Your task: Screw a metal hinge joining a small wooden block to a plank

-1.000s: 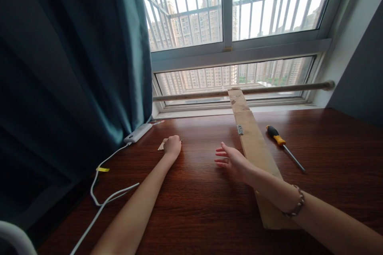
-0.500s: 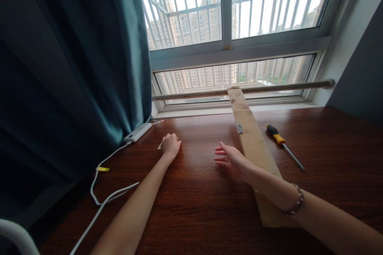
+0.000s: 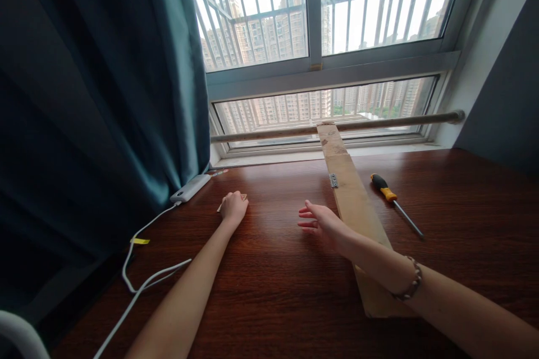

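My left hand (image 3: 234, 208) rests on the brown wooden tabletop with its fingers curled over a small flat piece (image 3: 244, 197). Only the light tan edges of that piece show, at either side of the hand, so its kind is hidden. To the right, my right hand (image 3: 322, 223) is open, fingers apart and pointing left, with nothing in it. Its forearm crosses above a long wooden board (image 3: 362, 202). A small metal hinge-like plate (image 3: 334, 180) sits on the board's left edge.
A screwdriver (image 3: 384, 188) with a black and yellow handle lies right of the board. The board's far end reaches a rail (image 3: 379, 124) before the window. At left are a white power bank (image 3: 190, 188), its white cable (image 3: 145, 286) and a blue curtain (image 3: 177, 95).
The whole view has shifted slightly. At my left hand, a little more of the flat piece shows on the right side. My right hand keeps its open pose beside the board.
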Available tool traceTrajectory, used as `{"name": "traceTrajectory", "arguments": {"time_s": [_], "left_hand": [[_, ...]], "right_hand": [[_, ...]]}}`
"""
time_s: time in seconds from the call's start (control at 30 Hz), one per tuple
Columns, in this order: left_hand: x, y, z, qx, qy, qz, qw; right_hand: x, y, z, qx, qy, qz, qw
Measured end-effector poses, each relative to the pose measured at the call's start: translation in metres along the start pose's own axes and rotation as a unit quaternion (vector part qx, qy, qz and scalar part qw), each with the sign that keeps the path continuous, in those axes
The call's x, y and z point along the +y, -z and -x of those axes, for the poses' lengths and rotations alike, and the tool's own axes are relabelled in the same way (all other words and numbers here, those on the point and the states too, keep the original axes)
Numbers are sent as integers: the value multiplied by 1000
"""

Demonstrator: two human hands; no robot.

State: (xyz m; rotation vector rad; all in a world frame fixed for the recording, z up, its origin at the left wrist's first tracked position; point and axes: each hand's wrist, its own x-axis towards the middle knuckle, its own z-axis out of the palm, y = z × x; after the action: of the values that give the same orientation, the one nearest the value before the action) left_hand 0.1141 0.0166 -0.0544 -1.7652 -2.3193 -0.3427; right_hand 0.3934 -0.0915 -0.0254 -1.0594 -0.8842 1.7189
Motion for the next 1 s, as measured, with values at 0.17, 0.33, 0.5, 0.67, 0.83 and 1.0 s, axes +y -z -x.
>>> {"name": "traceTrajectory", "arguments": {"time_s": [0.17, 0.33, 0.5, 0.67, 0.83, 1.0], "left_hand": [[13, 9, 11, 39, -38, -6, 999], [55, 20, 42, 98, -214, 107, 966], [108, 14, 79, -19, -262, 405, 876], [170, 4, 91, -216, -122, 687, 683], [231, 0, 68, -273, 56, 814, 509], [261, -9, 54, -245, 172, 854, 425]], "right_hand": [[-5, -5, 8, -20, 6, -9, 1000], [-39, -6, 21, -100, 21, 18, 995], [-113, 33, 34, -61, 222, 174, 957], [-155, 118, 14, 223, 282, 495, 791], [-142, 183, -15, 268, -27, 615, 741], [-124, 195, -31, 248, -56, 601, 758]]}}
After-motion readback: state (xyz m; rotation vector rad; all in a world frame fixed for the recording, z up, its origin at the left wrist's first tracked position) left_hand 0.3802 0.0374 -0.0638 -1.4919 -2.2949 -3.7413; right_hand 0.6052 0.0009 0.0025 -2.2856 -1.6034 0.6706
